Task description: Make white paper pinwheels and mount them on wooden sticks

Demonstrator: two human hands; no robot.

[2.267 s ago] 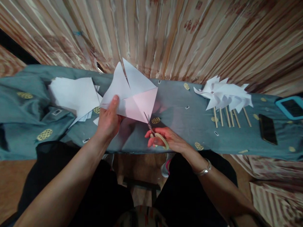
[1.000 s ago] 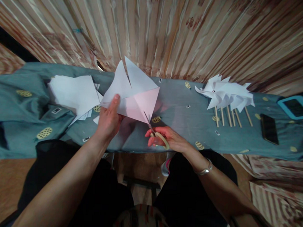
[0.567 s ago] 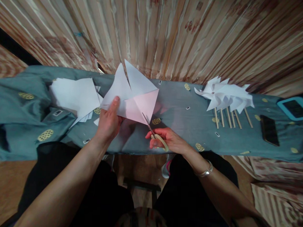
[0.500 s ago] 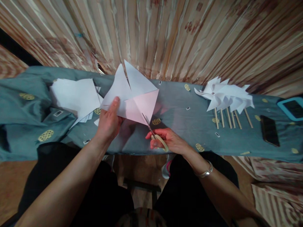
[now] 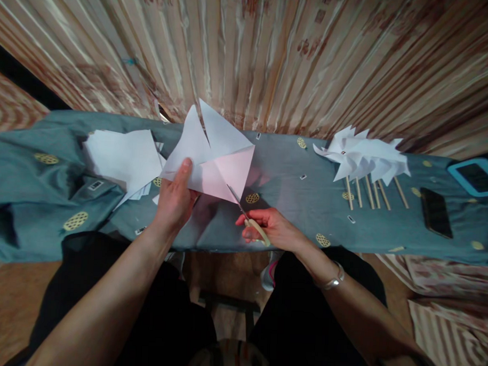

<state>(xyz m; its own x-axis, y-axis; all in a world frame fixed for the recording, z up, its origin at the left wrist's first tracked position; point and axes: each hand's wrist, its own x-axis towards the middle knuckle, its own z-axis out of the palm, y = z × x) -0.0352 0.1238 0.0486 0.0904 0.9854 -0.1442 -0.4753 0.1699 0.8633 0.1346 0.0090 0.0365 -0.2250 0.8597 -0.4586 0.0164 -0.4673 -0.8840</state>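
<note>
My left hand (image 5: 177, 198) pinches a white sheet of paper (image 5: 226, 123) by its lower left part, thumb on top, fingers hidden beneath. Slits run inward from its corners, one of them gaping at the top, and its lower right part looks pinkish. My right hand (image 5: 271, 226) is closed round the cream handles of a pair of scissors (image 5: 260, 231). The blades lie at the sheet's lower right corner, pointing up and left toward its middle. Left of the held sheet, a pile of white paper sheets (image 5: 123, 155) rests on the cloth.
Several white paper pinwheels (image 5: 369, 152) on wooden sticks lie in a row at the right. Beyond them are a dark phone (image 5: 435, 212) and a blue-framed device (image 5: 474, 176). A grey-green cloth (image 5: 291, 195) covers the narrow table, and a pleated curtain (image 5: 240, 49) hangs behind it.
Almost nothing differs. The view has shifted slightly, while both hands, the paper and the scissors keep nearly the same positions relative to each other.
</note>
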